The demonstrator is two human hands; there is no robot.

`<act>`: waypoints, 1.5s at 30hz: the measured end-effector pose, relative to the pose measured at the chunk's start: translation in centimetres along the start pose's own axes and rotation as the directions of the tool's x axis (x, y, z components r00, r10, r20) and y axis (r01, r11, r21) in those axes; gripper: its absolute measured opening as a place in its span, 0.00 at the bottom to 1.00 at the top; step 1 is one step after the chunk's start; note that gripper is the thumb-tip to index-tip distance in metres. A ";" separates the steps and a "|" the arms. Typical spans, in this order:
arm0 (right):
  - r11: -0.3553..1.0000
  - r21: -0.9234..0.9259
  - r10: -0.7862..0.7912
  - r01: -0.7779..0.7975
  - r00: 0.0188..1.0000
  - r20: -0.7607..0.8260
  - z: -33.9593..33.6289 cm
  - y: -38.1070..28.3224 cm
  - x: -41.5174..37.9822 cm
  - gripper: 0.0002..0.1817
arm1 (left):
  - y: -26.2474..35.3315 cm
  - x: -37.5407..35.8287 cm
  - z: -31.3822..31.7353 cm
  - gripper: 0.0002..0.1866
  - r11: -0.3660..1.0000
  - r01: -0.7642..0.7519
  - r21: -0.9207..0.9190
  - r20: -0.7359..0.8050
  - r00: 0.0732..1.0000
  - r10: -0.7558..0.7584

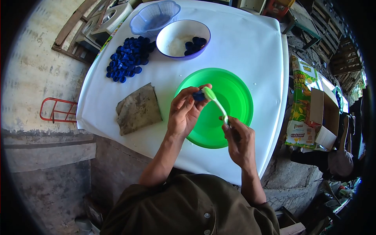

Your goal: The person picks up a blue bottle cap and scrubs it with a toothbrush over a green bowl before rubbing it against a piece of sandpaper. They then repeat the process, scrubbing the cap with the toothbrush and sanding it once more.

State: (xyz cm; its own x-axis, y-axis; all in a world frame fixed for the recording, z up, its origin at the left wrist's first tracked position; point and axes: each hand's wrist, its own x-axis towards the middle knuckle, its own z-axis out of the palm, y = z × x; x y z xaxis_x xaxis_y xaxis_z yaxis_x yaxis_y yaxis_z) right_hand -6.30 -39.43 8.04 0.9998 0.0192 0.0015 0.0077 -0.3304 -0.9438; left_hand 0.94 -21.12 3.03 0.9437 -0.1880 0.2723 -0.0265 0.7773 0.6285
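My left hand (185, 111) pinches a dark blue bottle cap (198, 96) above the left side of a green basin (239, 94). In my right hand (239, 141) is a green and white toothbrush (220, 105), its head against the cap. A white bowl with a purple outside (166, 37) holds several blue caps and some whitish, foamy-looking liquid. Left of the bowl lies a heap of blue caps (127, 58). A worn grey-brown cloth or sheet (139, 110) rests on the table left of my left hand.
A pale blue plastic basket (154, 17) stands at the back of the white-covered table (235, 35). Off the right edge are an open cardboard box (327, 107) and a person (340, 160). A red metal frame (58, 110) is by the left wall.
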 end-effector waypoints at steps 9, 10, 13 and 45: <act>1.000 -0.008 -0.002 0.002 1.000 -0.006 0.6 0.0 -0.1 0.11 | 0.0 0.0 0.1 0.16 0.998 -0.021 -0.062 -0.014 1.000 0.020; 1.000 -0.009 -0.023 0.022 0.999 -0.028 0.9 -0.1 -0.2 0.11 | -0.1 0.0 0.3 0.16 0.999 -0.012 -0.046 -0.038 0.999 0.010; 0.997 -0.023 -0.076 0.074 0.993 -0.086 1.7 0.0 0.0 0.11 | 0.2 -0.1 1.6 0.19 1.000 0.024 0.002 -0.093 0.995 -0.024; 0.976 -0.099 -0.206 0.195 0.972 -0.113 2.5 0.9 -0.9 0.13 | 0.9 0.0 1.5 0.15 0.997 -0.055 0.060 -0.193 0.979 0.066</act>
State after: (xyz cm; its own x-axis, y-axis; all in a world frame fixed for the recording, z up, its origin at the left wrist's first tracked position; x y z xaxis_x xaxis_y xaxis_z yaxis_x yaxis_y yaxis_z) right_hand -7.26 -37.34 6.40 0.9724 -0.0197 0.2326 0.2040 -0.4125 -0.8878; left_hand 0.46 -21.31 4.76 0.9857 -0.0173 0.1675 -0.0982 0.7489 0.6553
